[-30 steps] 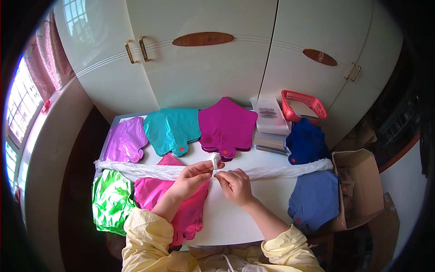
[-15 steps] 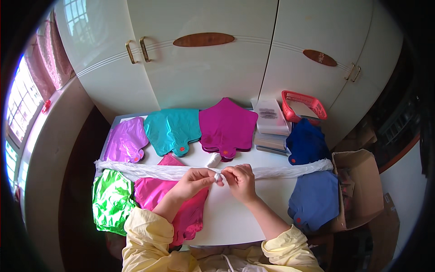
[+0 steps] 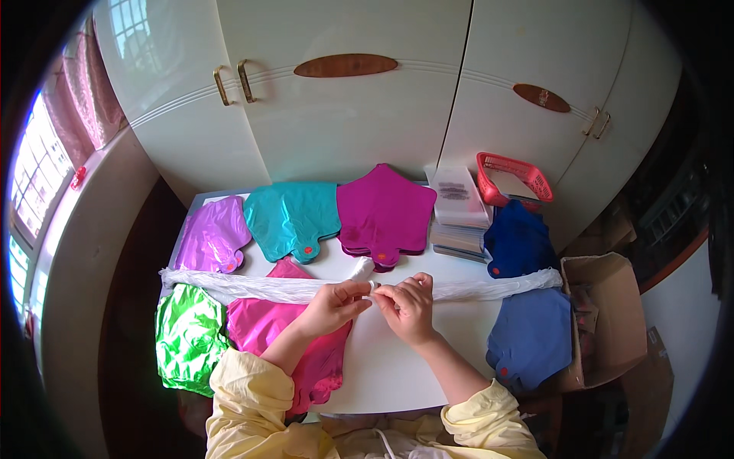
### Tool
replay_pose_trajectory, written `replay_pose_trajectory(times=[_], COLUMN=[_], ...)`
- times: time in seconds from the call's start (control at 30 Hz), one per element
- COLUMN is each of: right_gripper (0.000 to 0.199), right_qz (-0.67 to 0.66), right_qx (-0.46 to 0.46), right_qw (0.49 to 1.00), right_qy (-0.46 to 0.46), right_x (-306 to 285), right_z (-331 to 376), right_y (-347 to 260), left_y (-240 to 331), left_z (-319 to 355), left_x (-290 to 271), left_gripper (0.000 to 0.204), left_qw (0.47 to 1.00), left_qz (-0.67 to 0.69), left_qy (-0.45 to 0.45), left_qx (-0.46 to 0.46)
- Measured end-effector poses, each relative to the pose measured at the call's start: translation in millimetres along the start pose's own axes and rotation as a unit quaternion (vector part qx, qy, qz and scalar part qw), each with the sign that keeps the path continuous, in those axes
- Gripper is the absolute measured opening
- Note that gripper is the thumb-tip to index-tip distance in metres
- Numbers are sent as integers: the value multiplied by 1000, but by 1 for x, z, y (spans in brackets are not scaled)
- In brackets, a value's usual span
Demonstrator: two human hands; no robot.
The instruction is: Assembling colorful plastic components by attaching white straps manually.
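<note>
Above the middle of the table, my left hand (image 3: 333,307) and my right hand (image 3: 409,307) meet with their fingertips pinched together. Between them is a small white piece (image 3: 373,287), which looks like string; its shape is mostly hidden by the fingers. Just behind my hands, a long bundle of white strings (image 3: 237,285) runs from left to right across the table. A small white roll or packet (image 3: 362,268) lies beyond it. Under my left forearm are pink foil balloons (image 3: 264,320), lying flat. A magenta star-shaped foil balloon stack (image 3: 384,210) is farther back.
Flat foil balloons in lilac (image 3: 212,233), teal (image 3: 287,218), green (image 3: 189,336), dark blue (image 3: 520,237) and slate blue (image 3: 531,333) surround the white tabletop (image 3: 428,367). Stacked cards (image 3: 457,233), a red basket (image 3: 547,183) and a cardboard box (image 3: 619,321) stand right. Cabinets rise behind.
My fingertips have drawn closer together around the white piece, and my left fingers have curled in more. The balloons and the string bundle have stayed put.
</note>
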State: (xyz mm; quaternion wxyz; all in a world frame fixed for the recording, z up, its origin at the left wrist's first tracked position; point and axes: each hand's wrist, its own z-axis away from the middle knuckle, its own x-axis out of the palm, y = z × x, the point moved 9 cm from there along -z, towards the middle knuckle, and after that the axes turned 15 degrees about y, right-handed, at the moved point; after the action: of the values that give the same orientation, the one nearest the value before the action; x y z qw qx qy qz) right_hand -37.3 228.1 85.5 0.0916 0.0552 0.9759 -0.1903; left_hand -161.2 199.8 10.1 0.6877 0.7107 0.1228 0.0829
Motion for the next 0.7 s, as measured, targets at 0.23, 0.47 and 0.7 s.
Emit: replay_pose_trajectory(times=[0.23, 0.47, 0.7], right_gripper=[10, 3, 9], right_qz=[-23, -39, -1], right_qx=[70, 53, -2], right_qw=[997, 997, 1000], right_qy=[-10, -42, -2], right_x=[2, 12, -2], right_z=[4, 9, 2], right_y=[18, 4, 1], left_y=[12, 21, 16], left_z=[4, 4, 1], left_x=[9, 2, 0], left_gripper=[16, 22, 20], left_qw=[995, 953, 1000], left_qz=[80, 300, 24], left_qy=[-57, -9, -4], left_qx=[-34, -50, 20])
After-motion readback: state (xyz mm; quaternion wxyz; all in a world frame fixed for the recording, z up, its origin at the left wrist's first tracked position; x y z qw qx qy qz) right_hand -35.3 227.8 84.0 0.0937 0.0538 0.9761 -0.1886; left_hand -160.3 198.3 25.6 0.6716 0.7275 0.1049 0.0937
